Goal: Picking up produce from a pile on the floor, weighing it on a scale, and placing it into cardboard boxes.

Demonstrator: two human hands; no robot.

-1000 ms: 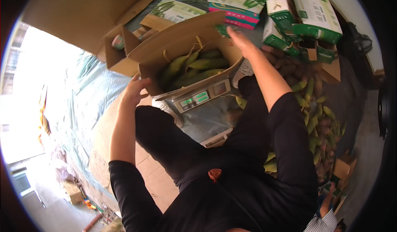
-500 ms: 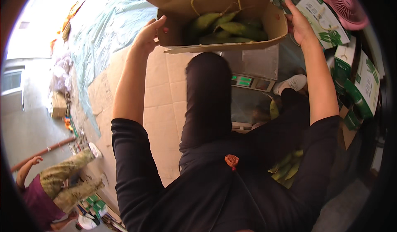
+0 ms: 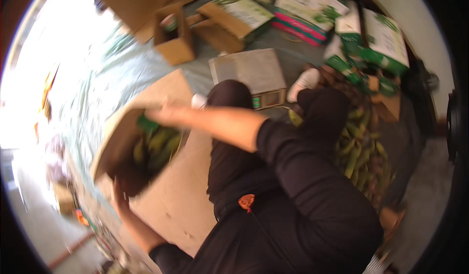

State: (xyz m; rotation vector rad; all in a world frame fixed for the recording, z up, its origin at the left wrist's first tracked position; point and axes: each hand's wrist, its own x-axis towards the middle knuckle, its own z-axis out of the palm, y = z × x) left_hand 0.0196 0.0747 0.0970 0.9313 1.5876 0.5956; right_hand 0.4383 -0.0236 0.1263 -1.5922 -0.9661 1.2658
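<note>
At the left, the person's left hand (image 3: 119,196) gripped the near end of an open cardboard box (image 3: 111,139), its forearm reaching up from below. The box lay directly between the two hands, its long axis slanting from the left hand away and rightward to the right one, so neither hand was clearly nearer. Green produce (image 3: 163,144) sat inside, between the hands. The right hand (image 3: 168,114) was clamped on the far end's rim, its arm crossing in front of the body; blur hid its fingertips. Whether the box touched the cardboard sheet (image 3: 178,196) beneath, I could not tell. Just right of the right hand stood a grey scale (image 3: 254,69), and well to its right lay a green pile (image 3: 359,149).
</note>
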